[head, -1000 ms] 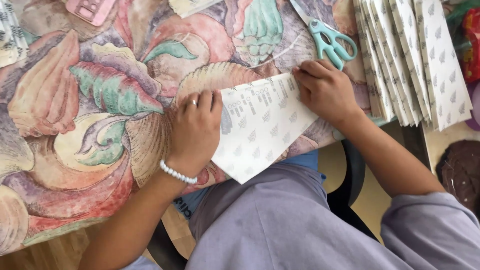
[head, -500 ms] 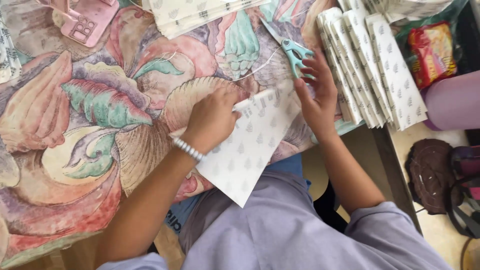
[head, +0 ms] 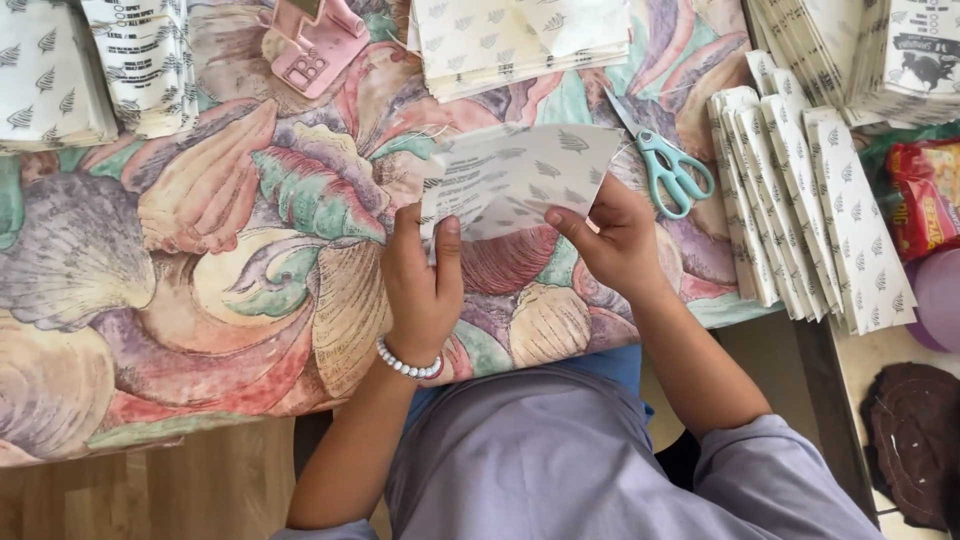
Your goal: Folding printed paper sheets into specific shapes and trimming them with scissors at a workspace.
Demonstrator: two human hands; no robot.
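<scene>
Fingers of both hands pinch the patterned paper bag (head: pixel 515 180) lying crosswise: left hand (head: pixel 422 285) grips its near-left corner, right hand (head: pixel 615 240) its near-right edge.

White bag (head: pixel 520 175) grey leaf print; scissors (head: pixel 668 165) teal; tablecloth (head: pixel 200 260) pastel shells.

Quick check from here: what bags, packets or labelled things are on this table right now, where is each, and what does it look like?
Paper bag: held between left hand and right hand, white, grey leaf print.
Fanned bags: right of teal scissors, same print.
Bag stack: top centre.
Bag piles: top left.
Snack packet: far right, red and yellow.
Pink device: top, boxy.
</scene>
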